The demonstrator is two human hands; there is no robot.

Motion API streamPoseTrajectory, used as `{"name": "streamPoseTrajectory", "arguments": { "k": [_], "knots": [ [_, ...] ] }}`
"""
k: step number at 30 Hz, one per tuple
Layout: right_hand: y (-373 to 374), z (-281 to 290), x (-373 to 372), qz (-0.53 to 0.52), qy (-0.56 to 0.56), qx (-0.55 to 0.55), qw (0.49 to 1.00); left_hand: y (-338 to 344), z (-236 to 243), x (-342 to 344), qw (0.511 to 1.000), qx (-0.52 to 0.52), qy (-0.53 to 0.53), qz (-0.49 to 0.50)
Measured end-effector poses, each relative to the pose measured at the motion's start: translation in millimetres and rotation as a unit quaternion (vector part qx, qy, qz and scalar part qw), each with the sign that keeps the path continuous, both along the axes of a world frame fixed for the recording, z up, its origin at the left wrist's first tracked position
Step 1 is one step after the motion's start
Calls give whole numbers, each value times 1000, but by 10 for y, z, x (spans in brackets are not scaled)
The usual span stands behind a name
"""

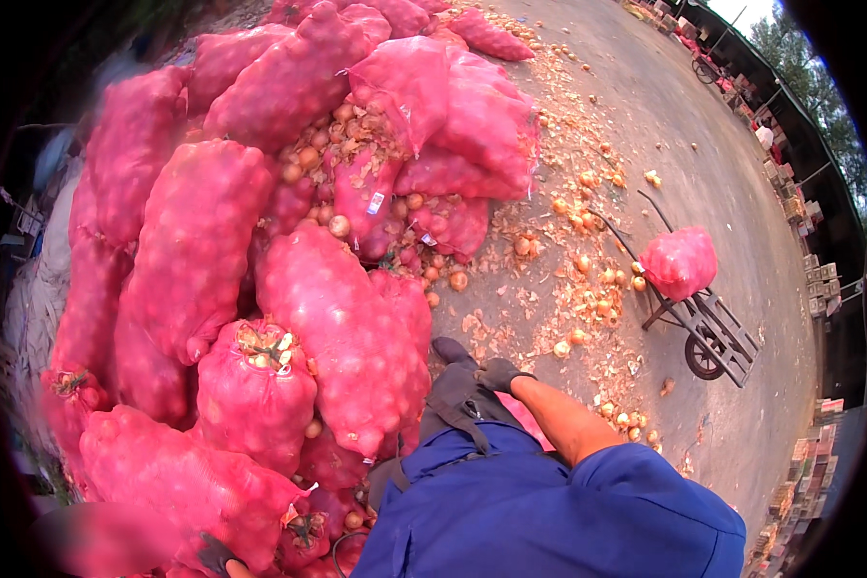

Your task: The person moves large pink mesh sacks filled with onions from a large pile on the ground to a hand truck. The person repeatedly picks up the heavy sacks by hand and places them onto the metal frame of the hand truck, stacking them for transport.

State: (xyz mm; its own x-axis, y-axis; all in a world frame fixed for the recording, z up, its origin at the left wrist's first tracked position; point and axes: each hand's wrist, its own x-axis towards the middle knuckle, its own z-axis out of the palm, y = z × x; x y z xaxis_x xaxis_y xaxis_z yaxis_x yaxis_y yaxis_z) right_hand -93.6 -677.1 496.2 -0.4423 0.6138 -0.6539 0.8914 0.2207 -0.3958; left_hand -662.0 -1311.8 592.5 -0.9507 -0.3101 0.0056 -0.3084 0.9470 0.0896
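Observation:
My right hand (500, 375), in a dark glove, rests by my knee on my dark trousers. Its fingers look laid flat, and no object shows in it. Low at the left, my left hand (220, 556), gloved too, lies against the end of a full pink mesh sack of onions (178, 472). Its fingers are partly cut off, so their grip is unclear. Beside that sack stands an upright onion sack (257, 397) with onions and dry skins showing at its top. A large bulging sack (342, 332) leans just left of my legs.
More pink onion sacks (289, 82) are heaped at the left and far side. Loose onions (602, 306) and dry skins litter the concrete (732, 183). A hand truck (718, 332) carrying one pink sack (679, 263) stands at the right. Stacked crates (821, 279) line the far right edge.

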Motion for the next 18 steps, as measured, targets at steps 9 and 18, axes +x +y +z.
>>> {"name": "streamPoseTrajectory", "arguments": {
  "k": [9, 18],
  "knots": [
    [90, 113, -134, 49, -29, 5, 998, -82, -23, -66, 994, -78, 45, 58],
    [84, -140, -58, 13, -36, 20, 999, -522, 124, -287, 993, 41, 103, 26]
  ]
}}
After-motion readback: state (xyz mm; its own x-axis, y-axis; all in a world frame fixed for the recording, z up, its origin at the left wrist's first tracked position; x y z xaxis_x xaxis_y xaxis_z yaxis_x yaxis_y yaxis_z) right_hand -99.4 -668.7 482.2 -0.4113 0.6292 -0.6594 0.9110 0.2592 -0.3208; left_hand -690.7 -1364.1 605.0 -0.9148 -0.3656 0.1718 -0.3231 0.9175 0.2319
